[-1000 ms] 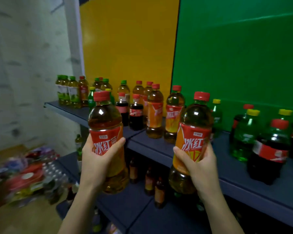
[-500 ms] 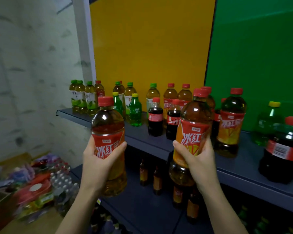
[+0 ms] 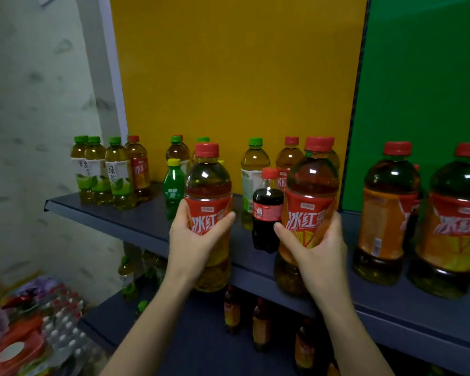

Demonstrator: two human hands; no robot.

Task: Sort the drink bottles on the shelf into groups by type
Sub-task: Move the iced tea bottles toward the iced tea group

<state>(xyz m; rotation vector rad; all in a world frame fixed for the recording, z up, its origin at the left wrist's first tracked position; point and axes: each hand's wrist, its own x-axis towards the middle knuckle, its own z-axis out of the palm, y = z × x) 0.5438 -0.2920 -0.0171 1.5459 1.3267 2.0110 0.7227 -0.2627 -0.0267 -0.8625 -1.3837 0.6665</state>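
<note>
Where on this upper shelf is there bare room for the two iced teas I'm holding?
Bare shelf lies in front of the green tea cluster, left of the green soda bottle. A strip runs along the front edge before the standing iced teas at right. Around the cola bottle in the middle it is crowded.

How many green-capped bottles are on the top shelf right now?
6 green-capped bottles. Three stand together at the shelf's left end; one behind the yellow-capped soda; one's cap peeks over the left hand's iced tea bottle; one left of the cola bottle. More may be hidden.
</note>
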